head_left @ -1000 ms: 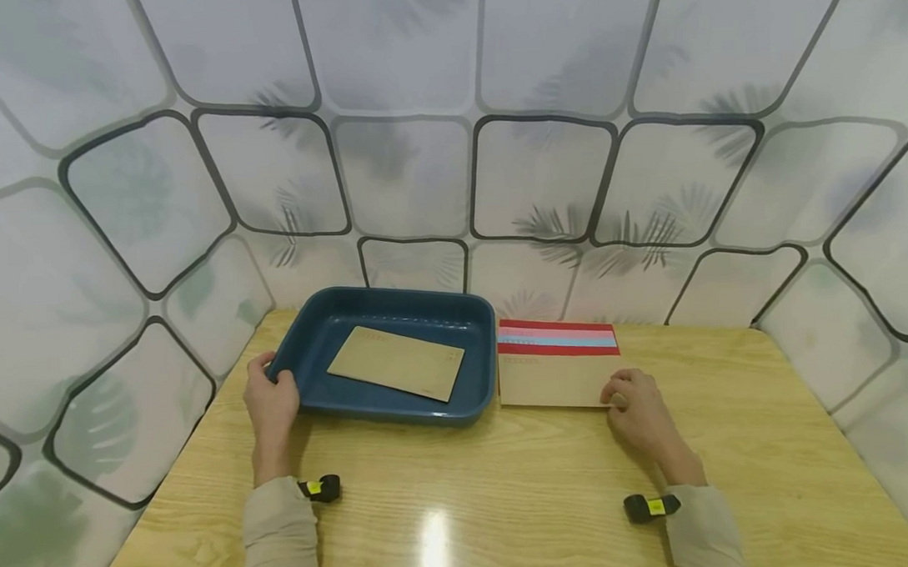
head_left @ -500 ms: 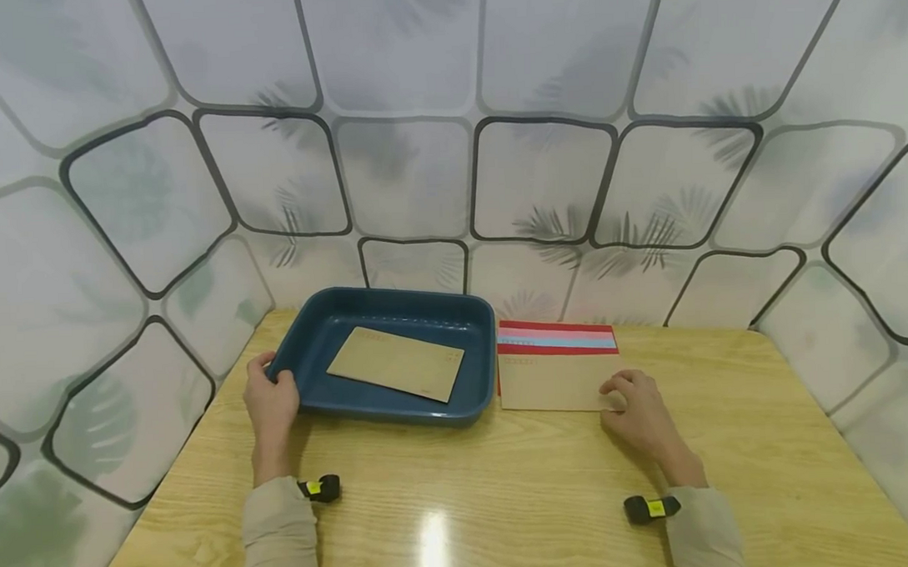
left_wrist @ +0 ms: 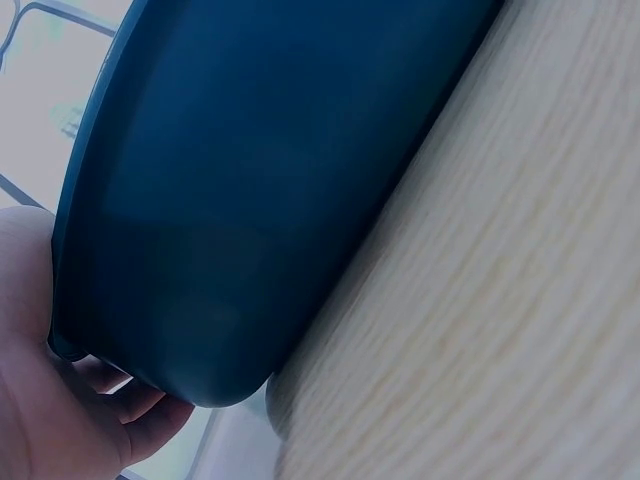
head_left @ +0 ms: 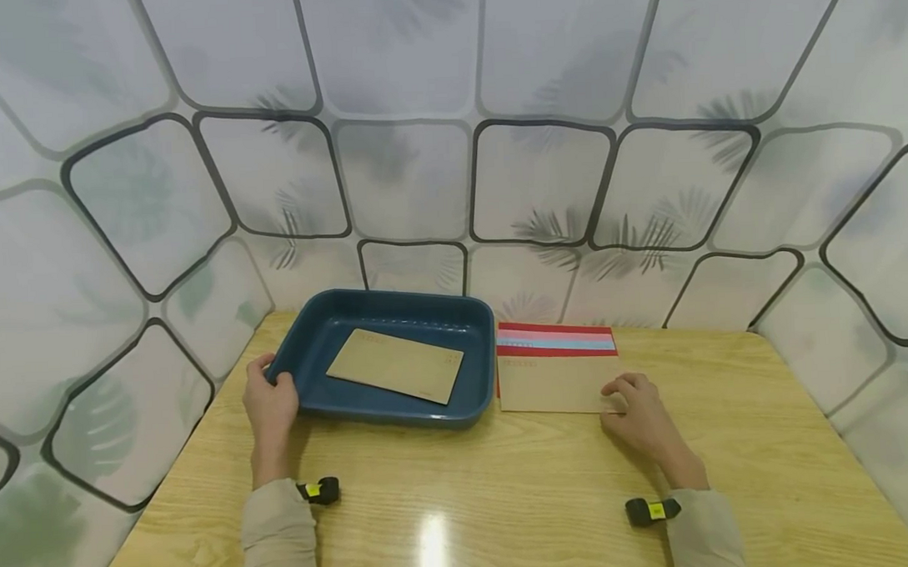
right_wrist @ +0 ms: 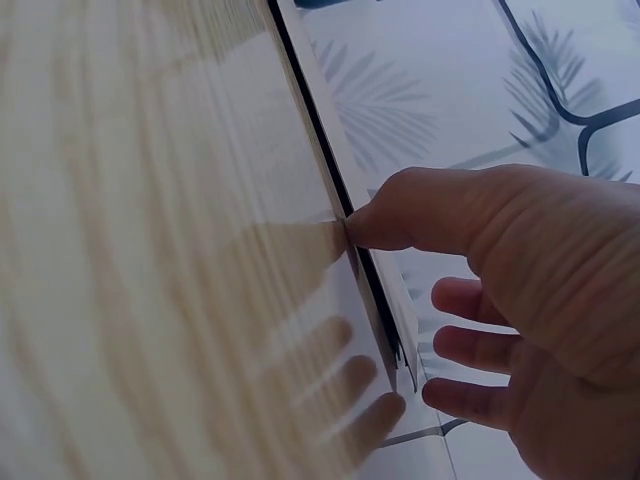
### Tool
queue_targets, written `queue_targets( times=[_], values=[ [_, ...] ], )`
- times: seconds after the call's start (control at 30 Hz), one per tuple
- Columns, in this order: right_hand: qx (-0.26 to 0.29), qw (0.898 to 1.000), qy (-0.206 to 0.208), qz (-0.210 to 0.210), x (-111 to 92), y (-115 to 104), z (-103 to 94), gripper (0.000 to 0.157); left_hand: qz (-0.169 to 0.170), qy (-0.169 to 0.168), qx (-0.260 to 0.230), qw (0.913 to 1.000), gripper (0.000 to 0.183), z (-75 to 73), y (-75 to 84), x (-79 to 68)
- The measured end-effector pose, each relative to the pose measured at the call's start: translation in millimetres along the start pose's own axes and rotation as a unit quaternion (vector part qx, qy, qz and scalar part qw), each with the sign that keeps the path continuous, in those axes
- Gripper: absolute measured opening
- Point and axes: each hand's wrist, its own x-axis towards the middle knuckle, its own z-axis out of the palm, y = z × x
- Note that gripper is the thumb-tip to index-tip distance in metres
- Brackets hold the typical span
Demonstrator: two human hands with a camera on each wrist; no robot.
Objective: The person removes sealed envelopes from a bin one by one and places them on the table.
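At the left end of a dark blue tray (head_left: 398, 415), my left hand (head_left: 272, 398) grips the rim, thumb on the near side. In the left wrist view its fingers curl beneath the tray's rim (left_wrist: 240, 200). A tan envelope (head_left: 397, 365) lies slanted inside. Right of the tray is a stack topped by another tan envelope (head_left: 551, 384); red, pink and light blue strips (head_left: 557, 340) show behind it. My right hand (head_left: 639, 410) pinches the top envelope's near right corner. In the right wrist view, the thumb (right_wrist: 400, 210) meets the stack's thin edge.
Everything stands on a light wooden table (head_left: 506, 498). Patterned wall panels (head_left: 405, 177) close in the back and both sides. A black strap camera (head_left: 322, 490) sits on the left wrist, another black camera (head_left: 645, 511) on the right.
The top tan envelope has slid slightly toward me, and a red-orange edge now shows at its left. My right thumb has shifted a little at the corner. The left hand and tray hold still.
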Motion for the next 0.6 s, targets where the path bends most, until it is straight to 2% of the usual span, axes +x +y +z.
queue_targets(
  times=[0.6],
  values=[
    [0.014,0.999,-0.029,0.018,-0.4,-0.4,-0.6,0.028,-0.002,-0.002,0.001,1.0000,0.050,-0.3,0.8,-1.1]
  ],
)
